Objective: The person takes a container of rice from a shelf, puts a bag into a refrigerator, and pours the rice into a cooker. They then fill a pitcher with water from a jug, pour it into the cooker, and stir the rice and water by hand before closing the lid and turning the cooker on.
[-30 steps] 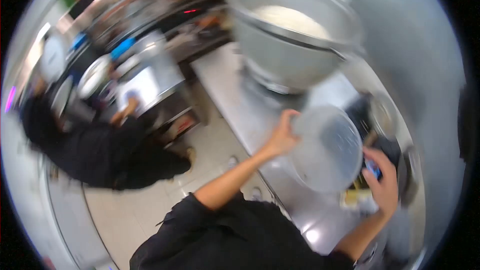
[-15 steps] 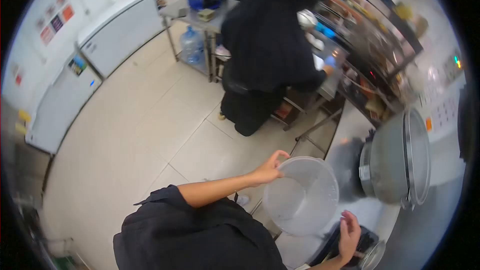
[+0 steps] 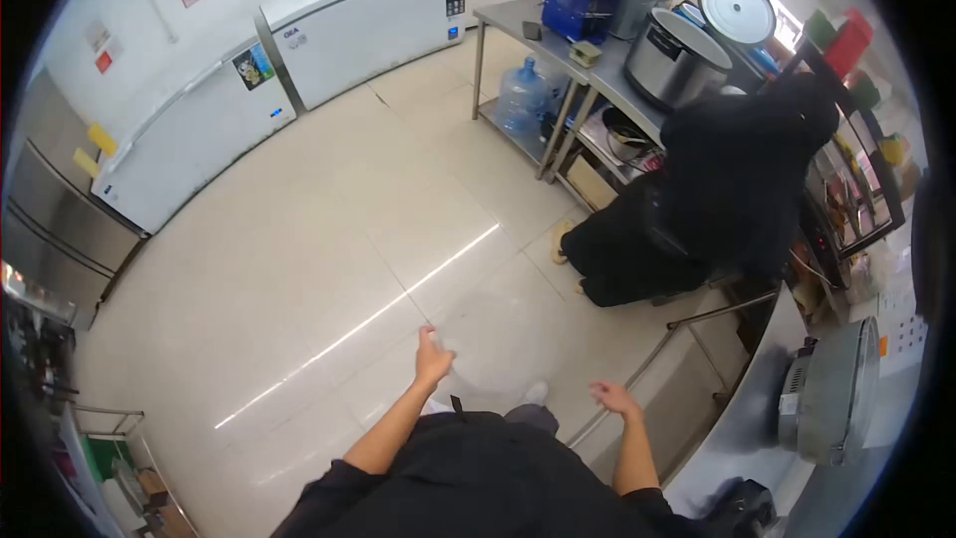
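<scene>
My left hand (image 3: 433, 361) is out over the floor with its fingers curled at the near-left rim of a translucent plastic tub (image 3: 503, 344). The tub is faint against the pale tiles, its outline only partly visible. To its right, my right hand (image 3: 616, 400) hangs apart from it, fingers loosely bent and nothing in them. The steel counter (image 3: 735, 458) lies to the right of that hand, with a large grey round-bodied appliance (image 3: 829, 394) on it.
A person in black (image 3: 732, 189) leans over the worktable ahead to the right. On that table (image 3: 523, 12) stands a big cooker (image 3: 677, 60) with its lid up. Water bottles (image 3: 523, 95) sit underneath. Chest freezers (image 3: 368, 35) line the left wall.
My view has swung left, away from the counter. The tub has moved from beside the counter to over the floor with my left hand. My right hand is now over the floor too.
</scene>
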Demonstrator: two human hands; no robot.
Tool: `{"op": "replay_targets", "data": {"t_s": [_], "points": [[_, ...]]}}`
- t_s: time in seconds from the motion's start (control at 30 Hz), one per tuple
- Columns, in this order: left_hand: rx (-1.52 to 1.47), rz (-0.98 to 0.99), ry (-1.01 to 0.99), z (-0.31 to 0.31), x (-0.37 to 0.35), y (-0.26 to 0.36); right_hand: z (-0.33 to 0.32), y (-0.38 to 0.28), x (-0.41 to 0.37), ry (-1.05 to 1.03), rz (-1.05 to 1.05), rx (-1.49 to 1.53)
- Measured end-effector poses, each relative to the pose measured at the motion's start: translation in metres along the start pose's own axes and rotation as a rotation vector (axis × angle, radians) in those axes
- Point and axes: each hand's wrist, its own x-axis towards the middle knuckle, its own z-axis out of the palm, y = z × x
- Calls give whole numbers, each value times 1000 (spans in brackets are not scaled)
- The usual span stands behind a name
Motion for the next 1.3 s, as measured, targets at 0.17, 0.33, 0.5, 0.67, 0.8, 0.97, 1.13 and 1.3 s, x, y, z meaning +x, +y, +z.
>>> {"op": "replay_targets", "data": {"t_s": [0.17, 0.33, 0.5, 0.67, 0.8, 0.97, 1.13, 1.3], "points": [[-101, -159, 238, -131, 42, -47, 85, 32, 13, -243, 461, 5], [-246, -361, 422, -218, 121, -137, 77, -12, 58, -160, 620, 61], [-425, -510, 813, -285, 171, -237, 22, -121, 203, 86, 457, -45], [-461, -729, 1153, -359, 229, -168, -5, -356, 384, 108, 58, -693], [-518, -679, 1245, -414, 280, -141, 39, -631, 511, 94, -350, -986], [-604, -629, 1427, -471, 400, -107, 157, -908, 580, -15, -1099, -482], [-612, -636, 1287, -529, 575, -36, 183, -1018, 590, -453, -916, -525], [-601, -516, 1017, -581, 783, 90, 129, -834, 767, -75, -839, -487]]}}
